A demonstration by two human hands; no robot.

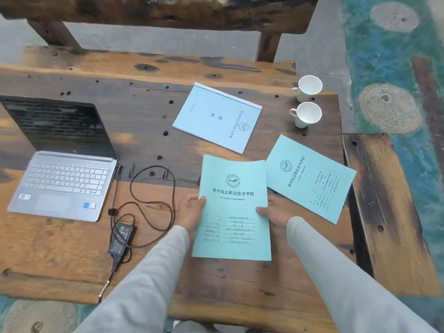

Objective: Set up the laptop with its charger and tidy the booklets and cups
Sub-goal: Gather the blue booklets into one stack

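Note:
Both my hands hold a light blue booklet point(233, 207) upright in front of me above the wooden table point(60, 255). My left hand point(191, 210) grips its left edge and my right hand point(272, 213) its right edge, mostly hidden behind it. A second blue booklet point(310, 176) lies flat just to the right, a third booklet point(217, 117) farther back. Two white cups point(308, 87) point(306, 115) stand at the back right. The silver laptop point(64, 181) sits open at the left, with the black charger brick point(120, 239) and its looped cable point(153, 200) beside it.
A wooden bench point(389, 212) runs along the table's right side. A wooden chair back point(168, 13) stands beyond the far edge. The floor point(389, 56) at the right is blue-green with round stone patterns.

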